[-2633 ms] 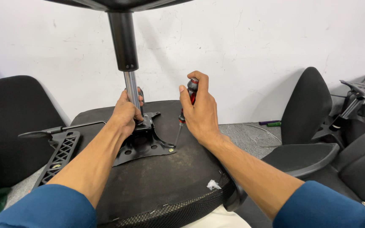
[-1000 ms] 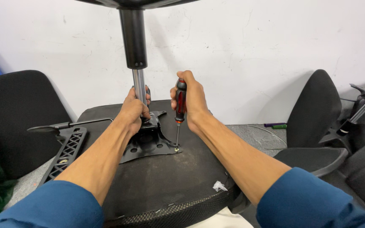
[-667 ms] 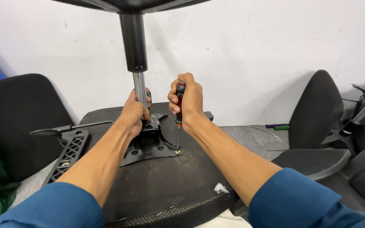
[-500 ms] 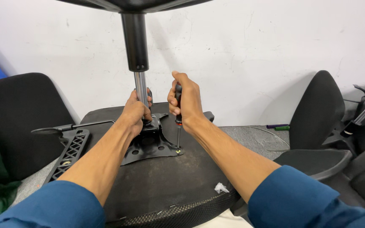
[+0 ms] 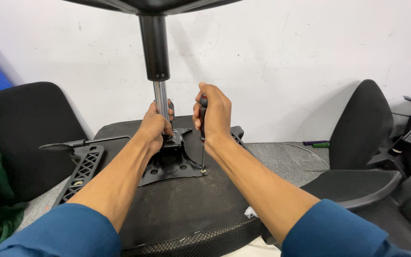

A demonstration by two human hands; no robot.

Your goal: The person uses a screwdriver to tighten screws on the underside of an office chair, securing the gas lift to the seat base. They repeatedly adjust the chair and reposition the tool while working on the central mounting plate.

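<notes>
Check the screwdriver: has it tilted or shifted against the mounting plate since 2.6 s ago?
Yes. The screwdriver stood tilted then; now it stands near upright, tip at the same corner screw of the mounting plate, right hand wrapped round its handle.

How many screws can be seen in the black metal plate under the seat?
1 for certain: a brass-coloured screw at the near right corner of the metal plate, under the screwdriver tip. Other holes look empty; the left hand may hide more.

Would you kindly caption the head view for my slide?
Right hand drives screwdriver into mounting plate; left hand grips the gas cylinder.
</notes>
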